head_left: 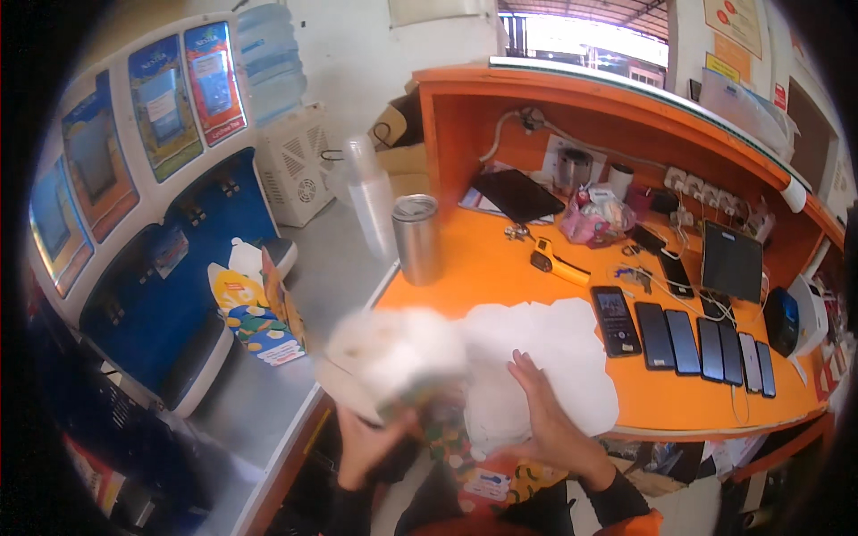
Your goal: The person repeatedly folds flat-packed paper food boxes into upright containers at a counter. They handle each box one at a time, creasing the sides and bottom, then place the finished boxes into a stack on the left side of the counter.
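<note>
My left hand [365,447] grips the lower side of a white carton [393,347], smeared by motion, with a green patterned patch on its near side. My right hand [550,433] lies over white sheets with scalloped edges [545,339], its fingers apart. Below the hands, colourful printed cardboard [492,482] hangs over the front edge of the orange desk [500,293]; whether it joins the white sheets I cannot tell. A folded printed carton [259,322] stands open on the grey counter to the left.
A steel tumbler [418,241] and stacked clear cups [368,192] stand beyond the carton. Several phones [657,335] line the desk's right side. Behind them are a yellow infrared thermometer [559,263], a pink plastic bag [597,217], cables and a black tablet [518,195]. A drink dispenser [170,268] stands at left.
</note>
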A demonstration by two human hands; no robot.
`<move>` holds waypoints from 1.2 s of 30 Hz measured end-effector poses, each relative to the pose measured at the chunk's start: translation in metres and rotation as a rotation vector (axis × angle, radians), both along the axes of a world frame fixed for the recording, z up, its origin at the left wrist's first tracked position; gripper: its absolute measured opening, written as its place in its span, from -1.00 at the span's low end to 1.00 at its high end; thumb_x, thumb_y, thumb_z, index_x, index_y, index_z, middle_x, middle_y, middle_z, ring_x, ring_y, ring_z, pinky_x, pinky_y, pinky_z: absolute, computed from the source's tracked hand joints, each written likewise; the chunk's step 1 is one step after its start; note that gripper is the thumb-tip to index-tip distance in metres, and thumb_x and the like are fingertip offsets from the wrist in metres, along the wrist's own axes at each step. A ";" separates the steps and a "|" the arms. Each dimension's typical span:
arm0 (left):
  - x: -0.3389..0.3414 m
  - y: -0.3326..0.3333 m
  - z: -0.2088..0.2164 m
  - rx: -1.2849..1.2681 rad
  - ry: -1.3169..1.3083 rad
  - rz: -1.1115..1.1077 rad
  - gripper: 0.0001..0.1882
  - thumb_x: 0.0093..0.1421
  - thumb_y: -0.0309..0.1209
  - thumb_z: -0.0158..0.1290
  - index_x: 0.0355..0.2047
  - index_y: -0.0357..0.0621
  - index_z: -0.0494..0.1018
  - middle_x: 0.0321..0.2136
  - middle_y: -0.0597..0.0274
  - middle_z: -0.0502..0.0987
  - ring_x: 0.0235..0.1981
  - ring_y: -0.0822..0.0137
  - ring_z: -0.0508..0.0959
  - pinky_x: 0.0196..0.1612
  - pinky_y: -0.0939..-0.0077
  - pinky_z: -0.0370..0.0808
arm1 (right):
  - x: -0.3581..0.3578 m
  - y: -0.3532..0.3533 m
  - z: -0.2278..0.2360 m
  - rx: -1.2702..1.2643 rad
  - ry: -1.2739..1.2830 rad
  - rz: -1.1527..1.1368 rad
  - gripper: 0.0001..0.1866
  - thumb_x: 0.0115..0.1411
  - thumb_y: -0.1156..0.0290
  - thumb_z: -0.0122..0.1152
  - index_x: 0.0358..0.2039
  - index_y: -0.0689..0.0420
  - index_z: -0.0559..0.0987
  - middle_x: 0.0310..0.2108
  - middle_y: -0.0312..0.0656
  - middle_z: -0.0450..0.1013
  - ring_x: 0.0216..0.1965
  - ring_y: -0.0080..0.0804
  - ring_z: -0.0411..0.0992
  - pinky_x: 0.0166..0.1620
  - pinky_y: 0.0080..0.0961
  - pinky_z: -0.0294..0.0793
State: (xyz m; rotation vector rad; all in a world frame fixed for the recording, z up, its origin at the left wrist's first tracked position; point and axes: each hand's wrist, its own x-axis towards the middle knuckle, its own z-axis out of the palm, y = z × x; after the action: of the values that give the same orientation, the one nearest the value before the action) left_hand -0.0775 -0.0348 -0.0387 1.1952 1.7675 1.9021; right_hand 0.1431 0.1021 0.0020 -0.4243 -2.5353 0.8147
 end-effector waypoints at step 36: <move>0.063 0.068 0.005 -0.315 0.961 -0.782 -0.36 0.12 -0.14 -0.05 0.11 -0.26 0.10 0.11 -0.19 0.12 0.15 -0.11 0.09 0.17 0.18 0.02 | 0.060 0.011 -0.021 0.168 -0.190 -0.163 -0.69 -0.04 0.37 0.18 -0.21 0.08 0.51 -0.23 -0.15 0.46 -0.13 -0.23 0.40 -0.09 -0.42 0.40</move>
State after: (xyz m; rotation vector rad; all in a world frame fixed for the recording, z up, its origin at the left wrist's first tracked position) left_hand -0.0146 0.0331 -0.0335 2.3990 1.4460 0.5818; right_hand 0.2031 0.1131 -0.0190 -0.6707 -2.6728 0.5185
